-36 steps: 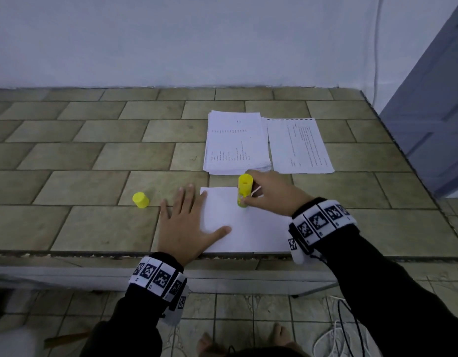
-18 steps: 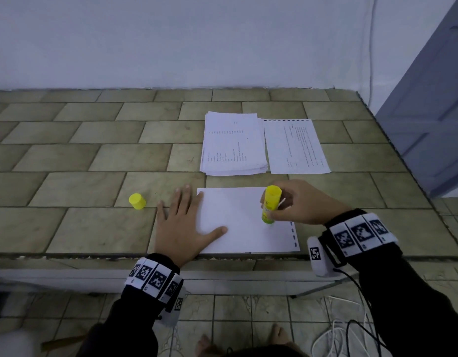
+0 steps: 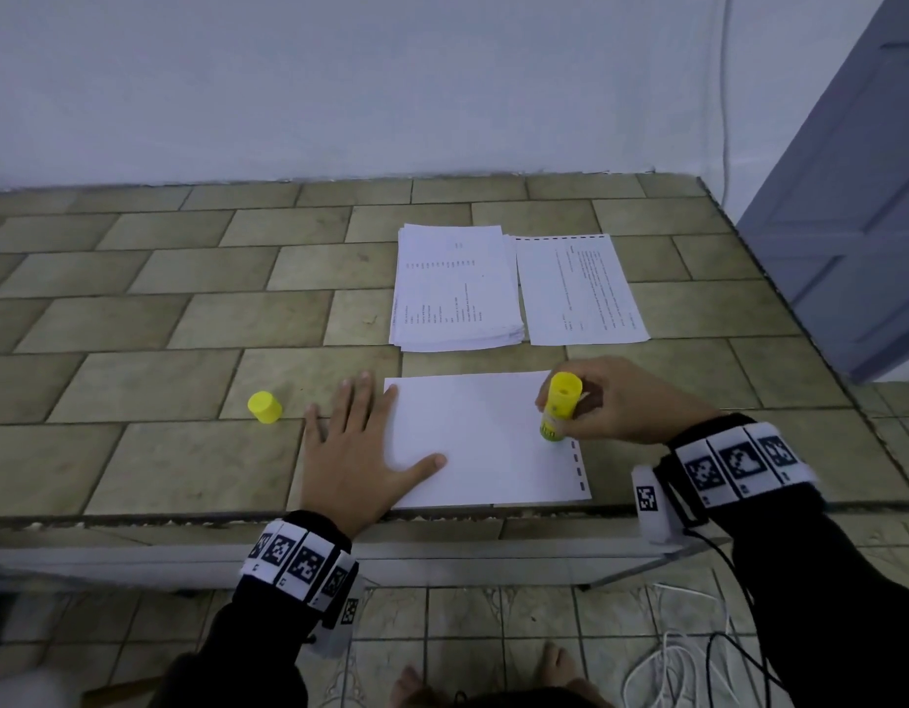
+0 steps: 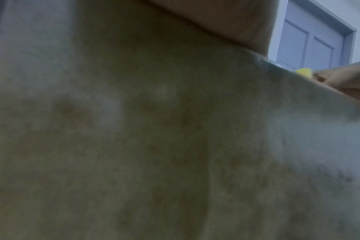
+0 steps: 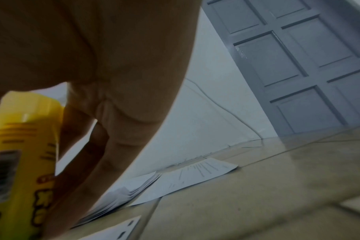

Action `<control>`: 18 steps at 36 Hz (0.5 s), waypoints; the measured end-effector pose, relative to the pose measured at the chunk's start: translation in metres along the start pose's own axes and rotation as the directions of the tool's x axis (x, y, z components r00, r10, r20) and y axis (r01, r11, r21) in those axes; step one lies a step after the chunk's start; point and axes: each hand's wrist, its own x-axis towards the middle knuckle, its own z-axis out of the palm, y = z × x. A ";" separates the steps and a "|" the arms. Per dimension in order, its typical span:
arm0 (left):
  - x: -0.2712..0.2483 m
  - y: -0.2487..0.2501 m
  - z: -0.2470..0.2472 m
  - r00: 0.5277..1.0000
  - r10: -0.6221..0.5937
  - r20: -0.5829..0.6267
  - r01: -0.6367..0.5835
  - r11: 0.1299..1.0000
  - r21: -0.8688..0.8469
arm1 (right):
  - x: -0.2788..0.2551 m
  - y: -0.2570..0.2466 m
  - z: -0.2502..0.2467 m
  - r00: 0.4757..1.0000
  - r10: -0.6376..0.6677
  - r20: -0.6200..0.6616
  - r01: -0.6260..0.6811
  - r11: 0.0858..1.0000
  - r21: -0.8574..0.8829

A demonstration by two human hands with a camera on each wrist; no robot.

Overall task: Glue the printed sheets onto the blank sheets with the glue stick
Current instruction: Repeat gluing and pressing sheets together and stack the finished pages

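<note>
Two hands are busy on one blank sheet (image 3: 483, 442) near the table's (image 3: 135, 452) front edge. My right hand (image 3: 615, 401) is wrapped around the glue stick (image 3: 559, 406), which stands almost upright, tip down on the sheet's right side. My left hand (image 3: 355, 452) lies flat with fingers spread, pressing the left edge. Most bare paper lies to the left of the stick, toward my left hand.

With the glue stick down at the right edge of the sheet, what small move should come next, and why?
Probably draw the glue stick along the right edge toward the near corner. The right hand holds it tip-down on the blank sheet, the left hand pins the sheet's left side, and the cap is off.
</note>
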 end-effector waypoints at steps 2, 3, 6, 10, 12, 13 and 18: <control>0.000 0.000 0.001 1.000 0.002 -0.005 -0.002 1.000 0.003 | 0.009 0.004 -0.005 0.999 0.000 -0.047 -0.001 1.000 -0.018; 0.000 -0.001 0.001 1.000 0.002 -0.009 -0.002 1.000 0.002 | 0.014 0.005 -0.008 0.998 -0.002 -0.069 -0.001 0.999 -0.036; 0.000 -0.002 0.003 1.000 0.005 -0.015 -0.005 1.000 -0.001 | 0.028 0.010 -0.012 0.990 -0.008 -0.140 -0.001 0.998 -0.067; 0.000 -0.001 0.003 1.000 0.005 -0.019 -0.005 1.000 -0.001 | 0.039 0.011 -0.011 0.975 -0.015 -0.220 0.002 0.998 -0.061; 0.000 0.000 0.003 1.000 0.003 -0.017 -0.003 1.000 0.005 | 0.040 0.010 -0.009 0.966 -0.013 -0.260 -0.001 0.998 -0.057; 0.000 0.000 0.003 1.000 0.004 -0.015 -0.004 1.000 0.006 | 0.039 0.010 -0.007 0.961 -0.008 -0.278 -0.007 0.999 -0.052; 0.001 -0.001 0.002 1.000 0.011 -0.017 -0.011 1.000 -0.005 | 0.027 0.010 -0.011 0.934 0.044 -0.354 -0.135 0.963 -0.235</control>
